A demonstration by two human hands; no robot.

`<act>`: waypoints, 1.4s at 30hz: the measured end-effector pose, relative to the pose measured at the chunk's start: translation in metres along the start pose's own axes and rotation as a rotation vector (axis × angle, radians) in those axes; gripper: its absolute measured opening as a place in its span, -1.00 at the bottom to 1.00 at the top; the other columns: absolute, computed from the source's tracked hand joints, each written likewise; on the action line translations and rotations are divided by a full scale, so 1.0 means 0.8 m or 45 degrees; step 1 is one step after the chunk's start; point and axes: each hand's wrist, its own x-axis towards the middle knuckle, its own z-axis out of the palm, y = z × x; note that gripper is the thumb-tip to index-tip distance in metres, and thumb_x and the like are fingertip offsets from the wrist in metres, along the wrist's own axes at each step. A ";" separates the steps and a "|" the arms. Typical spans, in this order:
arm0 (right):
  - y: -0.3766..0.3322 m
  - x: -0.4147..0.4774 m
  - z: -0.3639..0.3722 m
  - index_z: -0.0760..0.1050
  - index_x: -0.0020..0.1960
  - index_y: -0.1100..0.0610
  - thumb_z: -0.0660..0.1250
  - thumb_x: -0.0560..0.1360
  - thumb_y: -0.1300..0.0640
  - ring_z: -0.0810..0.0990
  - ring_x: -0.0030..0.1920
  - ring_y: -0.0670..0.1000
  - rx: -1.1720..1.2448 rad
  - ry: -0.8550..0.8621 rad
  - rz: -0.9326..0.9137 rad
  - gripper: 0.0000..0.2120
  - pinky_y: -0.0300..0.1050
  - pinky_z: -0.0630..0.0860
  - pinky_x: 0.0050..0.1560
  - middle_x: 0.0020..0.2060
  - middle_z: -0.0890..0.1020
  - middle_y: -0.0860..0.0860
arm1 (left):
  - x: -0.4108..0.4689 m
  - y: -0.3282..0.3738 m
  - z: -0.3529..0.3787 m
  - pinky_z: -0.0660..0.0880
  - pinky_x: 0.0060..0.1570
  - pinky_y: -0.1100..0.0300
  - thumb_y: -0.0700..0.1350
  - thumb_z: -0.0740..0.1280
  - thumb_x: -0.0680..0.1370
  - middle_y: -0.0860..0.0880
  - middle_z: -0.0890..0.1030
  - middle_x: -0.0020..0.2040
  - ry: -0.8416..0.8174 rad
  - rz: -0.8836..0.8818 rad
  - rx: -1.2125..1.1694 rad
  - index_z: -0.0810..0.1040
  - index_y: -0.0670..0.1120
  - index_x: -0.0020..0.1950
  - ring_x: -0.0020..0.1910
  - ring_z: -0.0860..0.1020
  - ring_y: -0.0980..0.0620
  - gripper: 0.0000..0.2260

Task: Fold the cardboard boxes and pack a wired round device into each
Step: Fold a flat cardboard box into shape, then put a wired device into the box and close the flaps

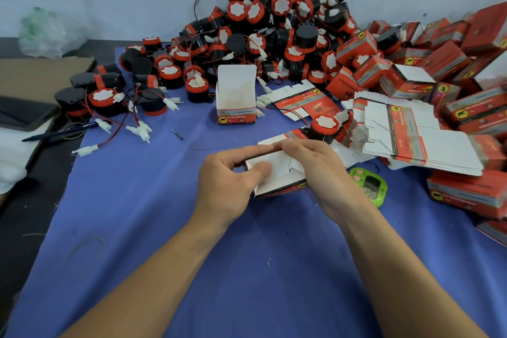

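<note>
A blue cloth point(164, 228) covered the table. A big pile of round devices point(274, 30) lay at the back, with closed red boxes point(444, 63) heaped on the right. In the middle, close together, the left hand point(227, 184) and right hand point(315, 170) both gripped one small half-folded box point(277, 173).

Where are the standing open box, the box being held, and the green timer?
Standing open box point(236, 93): head view, white inner back wall.
Held box point(282, 166): head view, white flap.
Green timer point(370, 185): head view, its screen.
</note>
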 end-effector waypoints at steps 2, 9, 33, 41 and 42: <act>0.000 -0.002 0.006 0.73 0.02 -0.02 0.22 0.67 0.06 0.69 0.05 0.15 0.044 -0.007 0.005 -0.71 0.26 0.59 0.19 -0.03 0.73 0.08 | -0.001 0.000 -0.002 0.67 0.07 0.02 -0.11 0.50 0.48 0.19 0.75 0.01 0.035 0.025 0.041 0.77 0.17 0.09 0.05 0.71 0.15 -0.75; -0.007 -0.004 0.007 0.74 0.03 -0.02 0.35 0.47 0.01 0.64 0.16 0.12 0.218 0.069 -0.140 -0.77 0.22 0.57 0.22 0.03 0.73 0.01 | 0.000 0.008 -0.002 0.58 0.17 0.24 0.21 0.32 0.51 0.12 0.73 0.17 0.166 0.057 -0.267 0.74 0.07 0.15 0.23 0.65 0.12 -0.64; 0.003 0.022 -0.020 0.47 0.45 -0.05 0.26 0.49 0.32 0.38 0.37 0.01 -0.672 0.737 -0.421 -0.43 -0.09 0.36 0.38 0.34 0.48 -0.04 | 0.034 -0.021 -0.039 0.58 -0.11 0.05 -0.10 0.57 0.26 0.25 0.64 -0.04 0.027 -0.132 0.718 0.51 0.20 0.17 -0.04 0.61 0.10 -0.46; 0.018 0.070 -0.035 0.23 0.54 0.10 0.27 0.59 0.17 0.16 0.53 0.19 -1.323 0.325 -0.017 -0.45 0.12 0.32 0.44 0.51 0.28 0.12 | 0.039 -0.018 -0.045 0.62 -0.07 0.04 -0.01 0.50 0.13 0.24 0.69 -0.01 -0.052 -0.177 0.688 0.57 0.22 0.18 -0.03 0.65 0.13 -0.40; 0.018 0.068 -0.035 0.33 0.48 0.09 0.29 0.60 0.11 0.26 0.45 0.18 -1.397 0.345 -0.030 -0.54 0.09 0.40 0.32 0.42 0.37 0.11 | 0.040 -0.018 -0.045 0.63 -0.05 0.03 -0.01 0.50 0.12 0.25 0.69 -0.01 -0.050 -0.174 0.672 0.58 0.23 0.17 -0.02 0.65 0.15 -0.39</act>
